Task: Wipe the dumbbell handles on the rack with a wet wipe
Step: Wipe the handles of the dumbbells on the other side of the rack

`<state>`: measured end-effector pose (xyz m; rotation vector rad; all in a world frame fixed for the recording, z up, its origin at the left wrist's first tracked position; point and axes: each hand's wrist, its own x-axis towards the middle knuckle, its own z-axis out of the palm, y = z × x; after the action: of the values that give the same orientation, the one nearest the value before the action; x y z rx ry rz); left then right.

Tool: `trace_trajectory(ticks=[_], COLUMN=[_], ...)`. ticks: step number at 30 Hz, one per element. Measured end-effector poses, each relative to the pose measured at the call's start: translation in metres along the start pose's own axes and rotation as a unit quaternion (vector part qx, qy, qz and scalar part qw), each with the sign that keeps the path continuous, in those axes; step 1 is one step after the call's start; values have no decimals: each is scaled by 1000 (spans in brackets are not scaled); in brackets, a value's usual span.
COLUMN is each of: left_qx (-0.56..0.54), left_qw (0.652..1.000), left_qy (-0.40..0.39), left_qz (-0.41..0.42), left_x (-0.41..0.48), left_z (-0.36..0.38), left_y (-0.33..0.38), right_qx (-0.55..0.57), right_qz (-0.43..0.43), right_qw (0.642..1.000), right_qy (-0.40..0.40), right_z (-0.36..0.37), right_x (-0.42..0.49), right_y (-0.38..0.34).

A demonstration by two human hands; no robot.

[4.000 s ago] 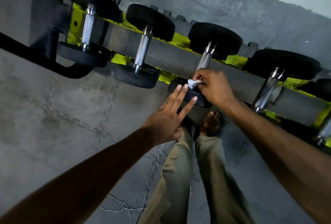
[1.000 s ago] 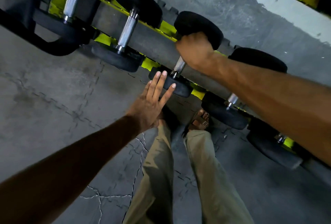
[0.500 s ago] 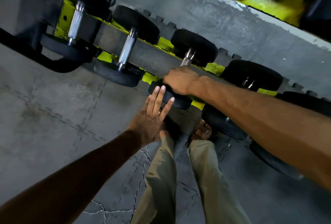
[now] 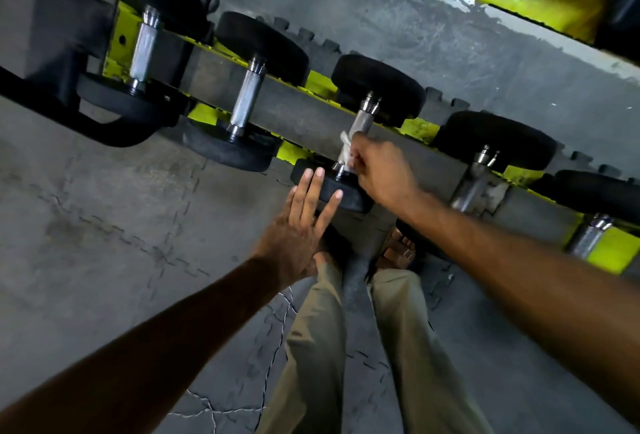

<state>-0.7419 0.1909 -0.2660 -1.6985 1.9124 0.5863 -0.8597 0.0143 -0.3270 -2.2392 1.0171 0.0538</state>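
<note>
While the left hand rests flat on its weight, the right hand pinches the wipe round the third handle | next: fourth handle, toward the rack's right end.

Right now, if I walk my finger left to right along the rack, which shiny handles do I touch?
First bare handle → second bare handle → handle being wiped with wet wipe in right hand → fourth handle → fifth handle.

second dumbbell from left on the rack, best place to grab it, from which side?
Grip the second dumbbell's bare knurled handle mid-span, coming from above, on the camera side. Both heads sit in the rack, and only the handle spans the open gap, clear of both hands.
</note>
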Motion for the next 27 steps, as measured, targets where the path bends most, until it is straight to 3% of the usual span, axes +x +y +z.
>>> trace_trajectory(ticks=[2,5,8,11,12,18,21,23,24,25,27], left_qx=[-7,-13,-14,-15,-17,-20,-20,-20,-21,-24,-29], left_qw=[1000,1000,1000,1000,1000,999,999,1000,999,999,999], left_qy=[1,9,14,20,21,32,28,24,23,23,22], left_qz=[1,3,2,-4,-3,-1,0,0,-1,-1,0], left_x=[0,1,3,4,4,5,7,5,4,3,4], left_z=[-1,-3,0,4,6,8,8,11,12,12,12], left_y=[0,-1,-2,-2,-1,1,2,2,2,2,2], right_qx=[173,403,571,727,756,838,817,762,701,610,404], right_qz=[182,345,395,407,403,349,371,380,377,366,308], right_qw=[968,846,714,547,512,411,414,468,533,621,785], right_qy=[18,52,89,78,71,80,154,237,287,330,354], right_z=[19,35,19,6,4,18,27,38,43,46,47], right_x=[-5,6,36,69,75,80,78,69,62,55,41], right_y=[1,1,3,16,18,21,7,2,3,4,4])
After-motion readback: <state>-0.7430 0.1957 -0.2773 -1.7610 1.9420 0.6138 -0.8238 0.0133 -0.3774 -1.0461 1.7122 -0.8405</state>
